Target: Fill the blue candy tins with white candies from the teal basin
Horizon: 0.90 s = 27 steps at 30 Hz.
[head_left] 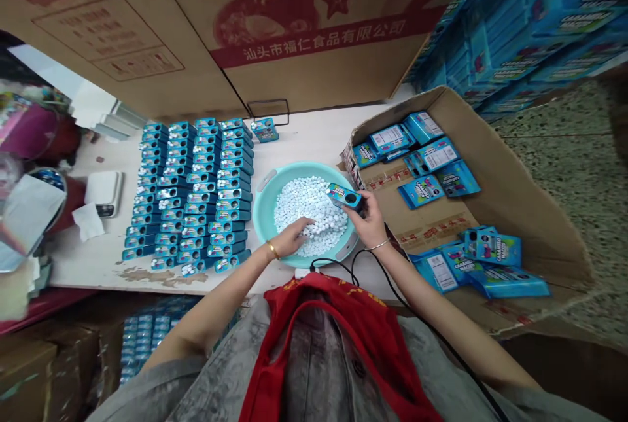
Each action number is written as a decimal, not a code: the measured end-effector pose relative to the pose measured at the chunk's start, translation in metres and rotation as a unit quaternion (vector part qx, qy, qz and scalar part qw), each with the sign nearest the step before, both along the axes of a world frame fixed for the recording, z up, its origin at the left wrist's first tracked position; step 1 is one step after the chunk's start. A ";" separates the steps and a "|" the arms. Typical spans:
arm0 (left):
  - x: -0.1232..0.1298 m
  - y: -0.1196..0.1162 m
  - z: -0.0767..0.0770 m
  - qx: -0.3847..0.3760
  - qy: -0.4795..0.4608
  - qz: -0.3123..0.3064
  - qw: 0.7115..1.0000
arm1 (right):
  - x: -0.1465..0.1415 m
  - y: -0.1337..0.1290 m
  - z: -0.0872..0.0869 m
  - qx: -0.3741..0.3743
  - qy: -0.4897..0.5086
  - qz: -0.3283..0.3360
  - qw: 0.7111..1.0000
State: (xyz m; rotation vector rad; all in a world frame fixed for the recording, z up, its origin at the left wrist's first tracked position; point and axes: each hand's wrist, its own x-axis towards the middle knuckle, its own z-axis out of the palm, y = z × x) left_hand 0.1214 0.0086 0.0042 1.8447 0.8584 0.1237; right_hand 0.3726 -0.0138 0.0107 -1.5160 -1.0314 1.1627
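A light-green plastic basin (265, 226) holds a heap of small white candies (307, 196). My left hand (289, 237), with a gold bangle at its wrist, reaches over the near rim into the heap. Its fingers are curled around some of the white candies, and the fingertips are partly hidden among them. In my right hand (370, 222) is a small blue candy box (344, 195), gripped by its right end above the basin's right side. A dark round hole shows in the box's upward face.
Rows of blue boxes (191, 193) stand left of the basin, with one single box (265, 129) behind. At right, an open carton (520, 212) contains several flat blue boxes. Large cardboard cartons (314, 75) wall off the back. A black cable (392, 284) runs beside my right arm.
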 end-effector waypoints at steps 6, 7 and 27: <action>-0.020 0.039 0.078 0.088 0.048 -0.039 0.994 | -0.012 0.002 -0.004 0.132 -0.226 0.066 0.963; -0.017 0.044 0.088 0.104 0.067 -0.054 0.991 | -0.015 0.002 -0.006 0.143 -0.240 0.081 0.957; 0.009 0.071 0.075 0.226 0.338 -0.002 0.914 | -0.020 -0.002 -0.016 0.155 -0.233 0.086 0.956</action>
